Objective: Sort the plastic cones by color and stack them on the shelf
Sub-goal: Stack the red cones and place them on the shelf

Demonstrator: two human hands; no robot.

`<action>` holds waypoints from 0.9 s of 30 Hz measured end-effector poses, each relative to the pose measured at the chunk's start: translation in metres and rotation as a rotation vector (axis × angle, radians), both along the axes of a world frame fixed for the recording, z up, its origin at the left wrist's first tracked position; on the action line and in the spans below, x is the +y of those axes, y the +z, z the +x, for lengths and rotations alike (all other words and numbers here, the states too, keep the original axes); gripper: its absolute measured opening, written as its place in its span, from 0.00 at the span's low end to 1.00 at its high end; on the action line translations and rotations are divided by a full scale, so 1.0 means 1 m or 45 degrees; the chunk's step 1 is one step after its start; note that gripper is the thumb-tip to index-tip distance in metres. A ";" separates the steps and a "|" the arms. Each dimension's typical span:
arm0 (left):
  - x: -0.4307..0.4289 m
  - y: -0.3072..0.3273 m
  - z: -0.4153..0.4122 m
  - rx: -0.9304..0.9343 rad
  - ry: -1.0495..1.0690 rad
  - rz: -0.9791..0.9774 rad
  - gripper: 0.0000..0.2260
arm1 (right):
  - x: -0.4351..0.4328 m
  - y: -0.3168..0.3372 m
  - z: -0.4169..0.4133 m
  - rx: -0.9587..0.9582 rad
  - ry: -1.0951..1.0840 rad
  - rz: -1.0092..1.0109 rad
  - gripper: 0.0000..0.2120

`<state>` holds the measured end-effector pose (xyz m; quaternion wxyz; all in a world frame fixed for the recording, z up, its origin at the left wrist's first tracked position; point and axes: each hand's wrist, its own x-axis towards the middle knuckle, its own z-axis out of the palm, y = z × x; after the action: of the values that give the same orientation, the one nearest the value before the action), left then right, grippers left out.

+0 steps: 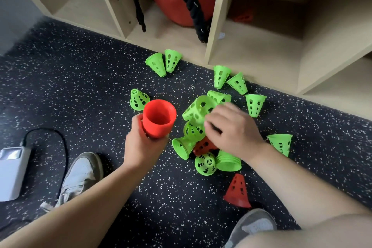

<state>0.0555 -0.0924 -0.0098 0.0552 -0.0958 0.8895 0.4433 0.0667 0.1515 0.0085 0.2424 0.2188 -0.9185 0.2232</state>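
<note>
**Red stack in hand, one red cone buried under green**

Our left hand [141, 145] is wrapped round the narrow end of what looks like a nested stack of red plastic cones [159, 119], wide mouth towards us. Our right hand [233, 129] rests with curled fingers on a green perforated plastic cone [198, 109] atop the heap in the middle of the black speckled floor [80, 86]. Blur hides whether it actually grips.

Under that heap a red perforated cone [204, 145] shows, half buried. Another red cone [238, 193] stands alone nearer the floor's near edge.

The risk, as we judge it, is that tugging the buried red one free scatters the leaning green cones. A green one could also slip into the red stack. The wooden shelf [217, 26] runs along the floor's far edge.
</note>
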 end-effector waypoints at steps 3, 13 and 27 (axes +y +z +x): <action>-0.003 0.003 -0.003 -0.015 0.016 -0.001 0.28 | -0.011 -0.021 -0.002 -0.078 0.181 0.235 0.11; -0.003 -0.001 -0.016 0.005 0.031 -0.015 0.28 | -0.005 -0.047 -0.020 -0.712 0.037 0.520 0.25; -0.001 -0.005 -0.019 -0.018 0.012 -0.037 0.27 | -0.002 -0.043 0.005 -1.253 -0.493 0.201 0.20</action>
<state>0.0369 -0.0933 -0.0151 0.0581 -0.1040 0.8950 0.4299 0.0722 0.1494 -0.0341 -0.1977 -0.0675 -0.9611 0.1808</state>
